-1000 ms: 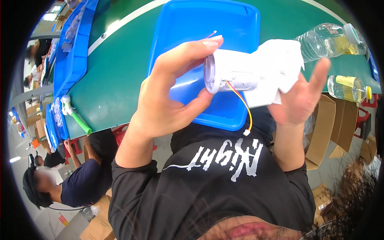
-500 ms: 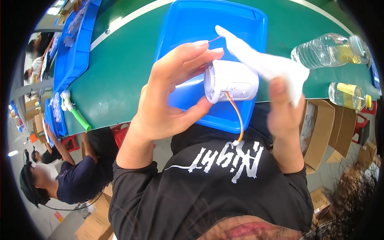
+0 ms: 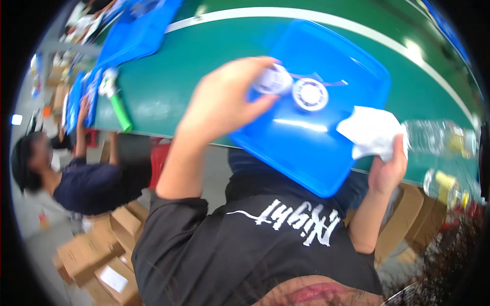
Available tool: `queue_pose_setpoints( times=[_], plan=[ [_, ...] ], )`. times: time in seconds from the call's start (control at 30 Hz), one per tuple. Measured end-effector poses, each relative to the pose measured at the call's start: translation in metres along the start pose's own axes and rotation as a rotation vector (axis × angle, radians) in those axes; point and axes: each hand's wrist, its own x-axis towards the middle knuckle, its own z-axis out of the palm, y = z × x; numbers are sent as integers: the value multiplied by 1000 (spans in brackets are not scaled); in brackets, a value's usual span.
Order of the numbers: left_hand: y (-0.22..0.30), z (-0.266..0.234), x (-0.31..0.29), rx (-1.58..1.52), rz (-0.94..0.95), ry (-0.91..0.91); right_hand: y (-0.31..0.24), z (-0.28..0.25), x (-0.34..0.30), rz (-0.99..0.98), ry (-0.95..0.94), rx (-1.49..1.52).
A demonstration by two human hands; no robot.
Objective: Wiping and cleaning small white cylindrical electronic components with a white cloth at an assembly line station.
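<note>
My left hand (image 3: 229,94), smeared by motion, grips a white plastic housing (image 3: 277,80) between thumb and fingers over the blue tray (image 3: 316,168). Beside it shows a white round part with a slotted ring (image 3: 310,94); whether it is joined to the housing or lies in the tray, I cannot tell. A thin wire (image 3: 332,83) stretches over the tray past this round part. A crumpled white cloth (image 3: 375,130) is held in my right hand (image 3: 390,171), at the tray's right edge.
Two clear plastic bottles, a larger one (image 3: 434,137) and a smaller one (image 3: 440,187), are at the right. Far left are a green-handled tool (image 3: 121,113) and a blue bin (image 3: 135,43). A co-worker (image 3: 87,186) sits at the left, with cardboard boxes (image 3: 92,250) below.
My right hand with the cloth has moved away from the housing, down and to the right. The housing has turned in my left hand. The whole view has tilted.
</note>
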Motion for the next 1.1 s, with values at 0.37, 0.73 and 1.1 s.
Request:
queue_pose_setpoints(
  times=[0.37,0.73,1.1],
  plan=[
    [-27,6,11,-301,-79,40,-6,-4,6,23,-12,-26],
    [-41,65,52,-262,-102,39,-17,20,21,130,-5,-96],
    [-57,94,97,-320,-408,248,-41,90,76,141,-293,-150]
  ],
)
